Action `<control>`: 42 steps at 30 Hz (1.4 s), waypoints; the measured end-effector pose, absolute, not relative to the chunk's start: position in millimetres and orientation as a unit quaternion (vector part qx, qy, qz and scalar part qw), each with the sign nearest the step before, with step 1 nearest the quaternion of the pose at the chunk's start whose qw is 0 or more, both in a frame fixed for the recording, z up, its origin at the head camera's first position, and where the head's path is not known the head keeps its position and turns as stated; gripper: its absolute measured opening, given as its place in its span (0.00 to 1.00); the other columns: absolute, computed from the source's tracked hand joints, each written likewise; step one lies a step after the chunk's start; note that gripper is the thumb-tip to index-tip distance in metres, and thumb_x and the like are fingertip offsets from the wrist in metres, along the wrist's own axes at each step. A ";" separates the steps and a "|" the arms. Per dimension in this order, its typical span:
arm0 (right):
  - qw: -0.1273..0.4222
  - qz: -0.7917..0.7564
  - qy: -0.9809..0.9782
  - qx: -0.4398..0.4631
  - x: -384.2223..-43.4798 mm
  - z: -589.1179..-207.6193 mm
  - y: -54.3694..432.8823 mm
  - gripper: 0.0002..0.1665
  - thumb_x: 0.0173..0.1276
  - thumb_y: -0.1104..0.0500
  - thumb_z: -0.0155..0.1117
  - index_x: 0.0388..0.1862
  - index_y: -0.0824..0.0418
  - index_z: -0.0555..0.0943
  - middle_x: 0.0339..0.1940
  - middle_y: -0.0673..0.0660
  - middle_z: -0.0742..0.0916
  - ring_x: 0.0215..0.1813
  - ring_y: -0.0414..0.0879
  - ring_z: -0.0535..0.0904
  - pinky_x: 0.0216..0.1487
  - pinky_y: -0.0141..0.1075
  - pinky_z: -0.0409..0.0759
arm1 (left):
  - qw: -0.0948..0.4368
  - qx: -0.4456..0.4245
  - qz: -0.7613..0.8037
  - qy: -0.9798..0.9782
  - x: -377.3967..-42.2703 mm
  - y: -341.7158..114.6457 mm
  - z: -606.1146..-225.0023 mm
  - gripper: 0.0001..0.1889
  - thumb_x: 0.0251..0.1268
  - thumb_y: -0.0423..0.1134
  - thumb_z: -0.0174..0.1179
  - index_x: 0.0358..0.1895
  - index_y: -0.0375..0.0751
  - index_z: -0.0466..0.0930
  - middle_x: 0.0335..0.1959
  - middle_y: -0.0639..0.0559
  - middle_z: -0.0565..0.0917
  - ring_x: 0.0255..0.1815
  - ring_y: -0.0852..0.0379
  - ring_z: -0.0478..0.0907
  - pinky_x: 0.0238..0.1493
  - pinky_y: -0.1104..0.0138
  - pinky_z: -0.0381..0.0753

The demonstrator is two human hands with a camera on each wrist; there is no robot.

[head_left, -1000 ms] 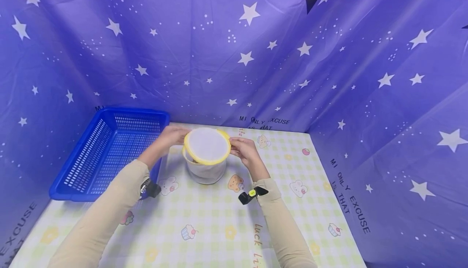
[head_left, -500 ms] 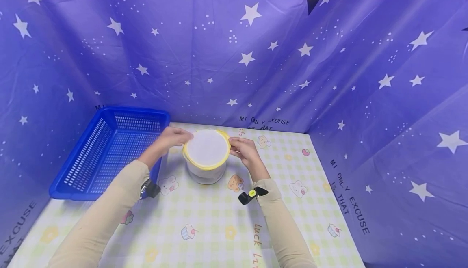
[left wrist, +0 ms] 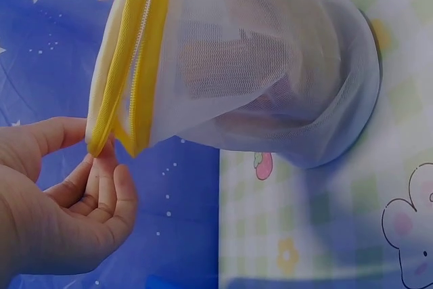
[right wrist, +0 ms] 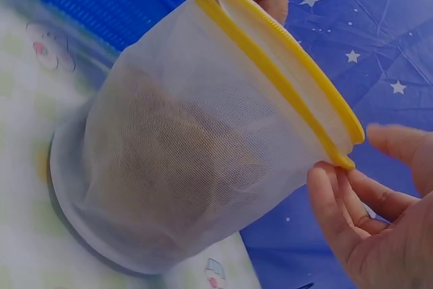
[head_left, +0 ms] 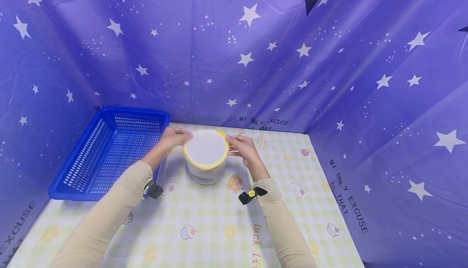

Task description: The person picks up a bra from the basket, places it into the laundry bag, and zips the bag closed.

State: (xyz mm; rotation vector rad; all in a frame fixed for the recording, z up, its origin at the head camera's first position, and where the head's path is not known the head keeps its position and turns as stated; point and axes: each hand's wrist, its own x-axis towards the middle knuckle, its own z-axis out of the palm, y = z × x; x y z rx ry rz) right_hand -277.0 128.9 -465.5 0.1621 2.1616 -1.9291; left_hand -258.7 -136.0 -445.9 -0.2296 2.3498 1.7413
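A round mesh laundry bag with a yellow zip rim stands upright on the table, its white lid over the top. Something brownish shows dimly through the mesh. My left hand pinches the yellow edge at the far left, thumb and fingertips on the lid's rim in the left wrist view. On the opposite side, my right hand holds the rim, with fingertips under the lower yellow band and the thumb at the upper one. The zip between the bands is parted, leaving a narrow gap.
A blue plastic basket with slotted sides stands left of the bag, close by my left forearm. Checked cloth with cartoon prints covers the table. Purple star-printed curtains rise behind and at both sides.
The lid, tilted up with a gap at its front left before, has come down level onto the bag's rim. My left hand has shifted slightly onto the lid's left edge; the right stays nearly still.
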 end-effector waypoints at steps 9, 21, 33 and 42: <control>0.112 -0.559 0.822 0.004 -287.4 -451.7 122.7 0.27 0.64 0.55 0.75 0.60 0.65 0.82 0.36 0.57 0.86 0.27 0.41 0.82 0.44 0.49 0.90 | 0.106 -0.071 0.595 0.793 -261.5 -134.6 -448.3 0.22 0.72 0.37 0.60 0.62 0.26 0.76 0.64 0.30 0.79 0.64 0.38 0.77 0.67 0.53 0.79; 0.109 -0.457 0.882 -0.040 -302.5 -440.0 118.8 0.15 0.62 0.60 0.76 0.46 0.67 0.87 0.37 0.59 0.88 0.34 0.43 0.81 0.33 0.38 0.88 | 0.104 -0.037 0.577 0.809 -264.2 -131.0 -448.6 0.21 0.71 0.36 0.61 0.61 0.26 0.78 0.63 0.29 0.79 0.65 0.36 0.77 0.67 0.51 0.79; 0.114 -0.429 0.894 -0.058 -308.4 -443.8 115.1 0.11 0.63 0.63 0.75 0.43 0.68 0.89 0.41 0.64 0.91 0.26 0.41 0.79 0.27 0.31 0.82 | 0.105 -0.012 0.569 0.815 -268.0 -130.2 -451.4 0.19 0.70 0.35 0.61 0.58 0.25 0.79 0.59 0.29 0.82 0.60 0.39 0.79 0.64 0.52 0.81; 0.103 -0.439 0.892 -0.043 -304.8 -444.6 111.0 0.10 0.62 0.65 0.75 0.42 0.68 0.89 0.39 0.64 0.91 0.25 0.40 0.76 0.33 0.39 0.85 | 0.119 -0.016 0.581 0.805 -270.7 -134.4 -448.2 0.21 0.73 0.38 0.59 0.61 0.26 0.77 0.63 0.29 0.80 0.66 0.36 0.75 0.70 0.49 0.76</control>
